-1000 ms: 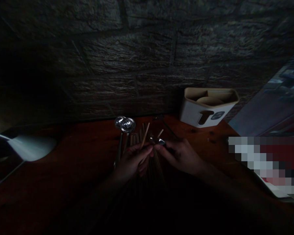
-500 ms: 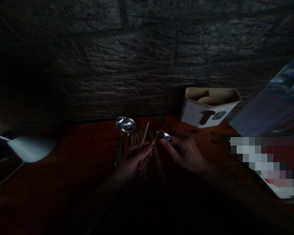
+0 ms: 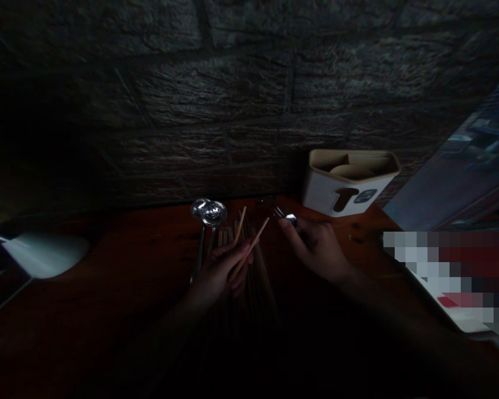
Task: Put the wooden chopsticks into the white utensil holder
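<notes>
- The left hand (image 3: 227, 269), between six and seven o'clock from the view's centre, curls round two chopsticks (image 3: 260, 231), tips angled towards one o'clock.
- The right hand (image 3: 318, 246), at four o'clock, pinches shiny metal cutlery (image 3: 290, 219) pointing towards ten.
- Loose chopsticks (image 3: 263, 265) lie beyond and beneath the left hand, near ends lost in darkness.
- The right hand hides the cutlery's handles; both forearms fade into shadow.

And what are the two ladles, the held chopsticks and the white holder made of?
The two ladles look like polished metal: they gleam brightly. The held chopsticks seem plain wood or bamboo, being pale tan. The white holder is probably plastic, with smooth walls.
</notes>
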`<act>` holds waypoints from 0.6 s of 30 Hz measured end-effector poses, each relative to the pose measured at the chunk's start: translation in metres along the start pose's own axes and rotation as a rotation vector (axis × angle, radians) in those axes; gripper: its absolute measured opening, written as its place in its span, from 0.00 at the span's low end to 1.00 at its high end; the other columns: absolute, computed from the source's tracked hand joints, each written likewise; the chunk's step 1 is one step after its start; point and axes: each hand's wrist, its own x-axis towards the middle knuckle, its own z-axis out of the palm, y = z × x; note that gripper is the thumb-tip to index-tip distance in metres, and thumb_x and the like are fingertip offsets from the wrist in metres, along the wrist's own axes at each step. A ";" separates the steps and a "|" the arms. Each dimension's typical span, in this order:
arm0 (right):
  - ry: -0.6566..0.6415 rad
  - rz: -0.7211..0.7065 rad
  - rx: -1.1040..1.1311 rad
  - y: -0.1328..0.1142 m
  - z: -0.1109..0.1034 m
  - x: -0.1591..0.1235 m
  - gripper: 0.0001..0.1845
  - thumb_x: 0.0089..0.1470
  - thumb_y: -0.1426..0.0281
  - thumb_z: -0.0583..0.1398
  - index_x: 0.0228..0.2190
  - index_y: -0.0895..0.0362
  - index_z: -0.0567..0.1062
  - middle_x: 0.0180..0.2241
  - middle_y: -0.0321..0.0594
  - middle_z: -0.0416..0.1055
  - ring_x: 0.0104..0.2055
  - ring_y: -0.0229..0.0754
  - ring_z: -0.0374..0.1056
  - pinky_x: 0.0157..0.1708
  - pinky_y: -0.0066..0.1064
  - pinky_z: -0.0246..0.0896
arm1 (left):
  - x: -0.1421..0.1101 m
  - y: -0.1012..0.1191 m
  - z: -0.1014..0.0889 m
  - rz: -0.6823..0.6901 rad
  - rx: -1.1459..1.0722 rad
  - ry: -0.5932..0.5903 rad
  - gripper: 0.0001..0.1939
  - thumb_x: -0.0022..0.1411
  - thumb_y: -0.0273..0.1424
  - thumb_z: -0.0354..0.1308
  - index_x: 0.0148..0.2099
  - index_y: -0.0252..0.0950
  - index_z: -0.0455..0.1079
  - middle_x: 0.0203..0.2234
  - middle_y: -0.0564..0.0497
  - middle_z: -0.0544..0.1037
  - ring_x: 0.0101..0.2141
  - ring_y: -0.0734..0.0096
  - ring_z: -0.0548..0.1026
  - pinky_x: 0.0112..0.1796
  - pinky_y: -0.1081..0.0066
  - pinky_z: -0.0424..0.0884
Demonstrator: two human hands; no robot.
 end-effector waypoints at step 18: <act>-0.001 -0.043 0.026 0.002 -0.002 0.001 0.23 0.63 0.60 0.54 0.20 0.59 0.70 0.15 0.31 0.60 0.16 0.29 0.53 0.18 0.26 0.45 | -0.003 0.000 -0.001 0.056 0.031 -0.003 0.14 0.55 0.36 0.66 0.44 0.37 0.78 0.19 0.59 0.69 0.11 0.87 0.56 0.11 0.79 0.54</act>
